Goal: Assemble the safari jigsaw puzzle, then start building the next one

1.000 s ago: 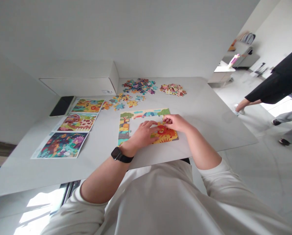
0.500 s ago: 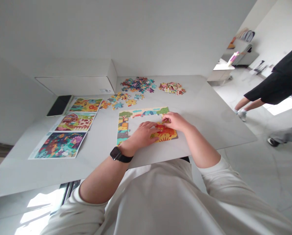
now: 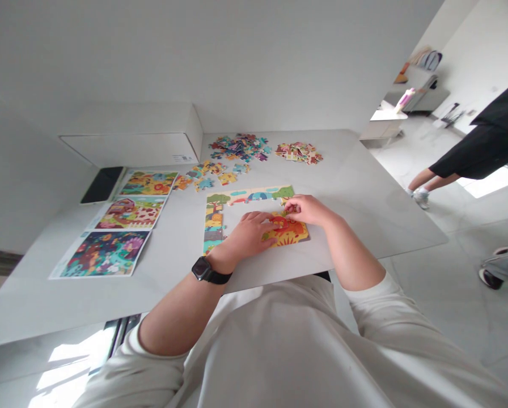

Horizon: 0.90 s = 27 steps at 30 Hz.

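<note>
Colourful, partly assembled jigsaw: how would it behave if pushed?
The colourful, partly assembled jigsaw would likely slide rather than tip, lying flat on the smooth light-grey table. It may buckle at its joints, given the gap inside its frame.

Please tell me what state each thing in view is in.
Puzzle: partly assembled, with a gap in the middle
Left hand: laid over the puzzle, fingers slightly spread
Right hand: fingers bunched at the puzzle's right side; grip unclear
Multicoloured pile: loose pieces, heaped
Reddish pile: loose pieces, heaped
Picture sheets: flat, face up
Phone: screen dark
White box: appears closed
Watch: strapped on, screen dark
</note>
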Tool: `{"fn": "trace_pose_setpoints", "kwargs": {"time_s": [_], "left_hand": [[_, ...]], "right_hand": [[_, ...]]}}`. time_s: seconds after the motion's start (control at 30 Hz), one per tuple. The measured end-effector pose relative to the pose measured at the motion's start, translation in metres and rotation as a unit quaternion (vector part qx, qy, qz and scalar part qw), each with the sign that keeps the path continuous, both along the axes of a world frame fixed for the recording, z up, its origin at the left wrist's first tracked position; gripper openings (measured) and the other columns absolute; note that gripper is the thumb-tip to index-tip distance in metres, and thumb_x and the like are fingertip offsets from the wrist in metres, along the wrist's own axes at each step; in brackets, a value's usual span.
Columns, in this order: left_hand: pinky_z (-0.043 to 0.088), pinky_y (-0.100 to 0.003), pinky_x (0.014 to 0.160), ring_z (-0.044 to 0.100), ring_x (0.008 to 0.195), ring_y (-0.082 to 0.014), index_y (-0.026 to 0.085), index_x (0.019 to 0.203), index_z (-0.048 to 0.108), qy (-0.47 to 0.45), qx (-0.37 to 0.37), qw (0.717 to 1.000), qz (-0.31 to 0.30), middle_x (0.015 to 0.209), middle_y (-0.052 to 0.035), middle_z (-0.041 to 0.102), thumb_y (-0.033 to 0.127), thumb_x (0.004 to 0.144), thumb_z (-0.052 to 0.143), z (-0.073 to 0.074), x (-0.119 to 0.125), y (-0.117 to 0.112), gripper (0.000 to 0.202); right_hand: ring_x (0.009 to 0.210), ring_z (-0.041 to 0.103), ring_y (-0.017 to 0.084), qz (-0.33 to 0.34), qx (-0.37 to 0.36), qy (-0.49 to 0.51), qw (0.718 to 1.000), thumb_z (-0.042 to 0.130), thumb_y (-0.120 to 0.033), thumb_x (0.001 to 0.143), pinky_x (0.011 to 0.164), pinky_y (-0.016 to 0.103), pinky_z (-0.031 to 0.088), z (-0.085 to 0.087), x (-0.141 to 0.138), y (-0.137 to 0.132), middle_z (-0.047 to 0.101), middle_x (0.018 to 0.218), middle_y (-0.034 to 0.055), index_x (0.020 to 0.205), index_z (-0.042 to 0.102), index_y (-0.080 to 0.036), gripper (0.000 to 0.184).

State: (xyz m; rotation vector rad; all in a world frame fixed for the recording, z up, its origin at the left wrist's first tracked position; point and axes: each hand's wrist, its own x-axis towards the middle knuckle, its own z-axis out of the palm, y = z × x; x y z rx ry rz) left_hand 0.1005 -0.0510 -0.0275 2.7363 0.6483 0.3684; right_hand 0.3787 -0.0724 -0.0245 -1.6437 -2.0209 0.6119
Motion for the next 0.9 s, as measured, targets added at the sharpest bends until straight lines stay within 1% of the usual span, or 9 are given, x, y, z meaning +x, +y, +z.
{"fn": "trace_pose_setpoints", "kwargs": {"time_s": [0.17, 0.3, 0.4, 0.53, 0.7, 0.9], "left_hand": [[0.048, -0.056, 0.12, 0.063, 0.135, -0.0345, 0.032, 0.136, 0.079, -0.003, -0.001, 1.0, 0.001, 0.146, -0.0097, 0.069, 0.038, 0.097, 0.075, -0.0002, -0.0004, 0.0005, 0.039], [0.048, -0.056, 0.12, 0.062, 0.136, -0.0352, 0.033, 0.135, 0.08, 0.002, 0.002, 1.0, 0.01, 0.146, -0.0094, 0.069, 0.038, 0.096, 0.077, 0.0008, -0.0004, 0.0002, 0.039], [0.048, -0.056, 0.119, 0.062, 0.136, -0.0351, 0.035, 0.137, 0.079, 0.007, 0.008, 1.0, 0.016, 0.146, -0.009, 0.069, 0.04, 0.097, 0.076, 0.0003, -0.0005, 0.0004, 0.041], [0.049, -0.055, 0.119, 0.062, 0.136, -0.0345, 0.035, 0.138, 0.079, 0.011, 0.008, 1.0, 0.013, 0.148, -0.0086, 0.068, 0.042, 0.099, 0.074, -0.0016, -0.0006, 0.0012, 0.04], [0.047, -0.056, 0.121, 0.06, 0.137, -0.0345, 0.035, 0.134, 0.081, 0.015, 0.007, 1.0, 0.002, 0.15, -0.0086, 0.066, 0.04, 0.1, 0.072, -0.0011, 0.0004, -0.0004, 0.036], [0.045, -0.056, 0.123, 0.057, 0.141, -0.0342, 0.035, 0.137, 0.08, 0.009, 0.006, 1.0, -0.006, 0.151, -0.0093, 0.065, 0.039, 0.101, 0.07, 0.0, 0.0017, -0.0024, 0.038]], "right_hand": [[0.079, 0.068, 0.017, -0.001, 0.009, -0.013, 1.0, 0.085, -0.014, 0.082, 0.077, 0.028, 0.049, -0.0038, -0.0029, 0.0011, 0.078, 0.094, 0.003, 0.099, 0.084, -0.022, 0.019], [0.079, 0.07, 0.017, -0.009, 0.01, -0.012, 1.0, 0.086, -0.013, 0.082, 0.078, 0.029, 0.05, -0.0045, -0.0043, 0.0018, 0.079, 0.096, 0.0038, 0.099, 0.084, -0.022, 0.02], [0.08, 0.07, 0.017, -0.002, 0.013, -0.016, 1.0, 0.086, -0.013, 0.082, 0.077, 0.029, 0.05, -0.0032, -0.0053, 0.0018, 0.079, 0.095, 0.0036, 0.1, 0.084, -0.022, 0.02], [0.08, 0.069, 0.017, 0.006, 0.016, -0.016, 1.0, 0.085, -0.011, 0.083, 0.076, 0.029, 0.049, -0.0007, -0.0063, 0.0008, 0.079, 0.094, 0.0031, 0.1, 0.084, -0.022, 0.02], [0.078, 0.068, 0.016, -0.008, 0.003, -0.011, 1.0, 0.084, -0.008, 0.081, 0.076, 0.028, 0.048, 0.0018, -0.005, -0.0004, 0.079, 0.096, 0.0035, 0.1, 0.084, -0.021, 0.023], [0.079, 0.068, 0.017, -0.001, -0.001, -0.031, 1.0, 0.082, -0.009, 0.082, 0.075, 0.028, 0.047, 0.0017, -0.0027, -0.0003, 0.079, 0.092, 0.0021, 0.102, 0.083, -0.023, 0.024]]}}
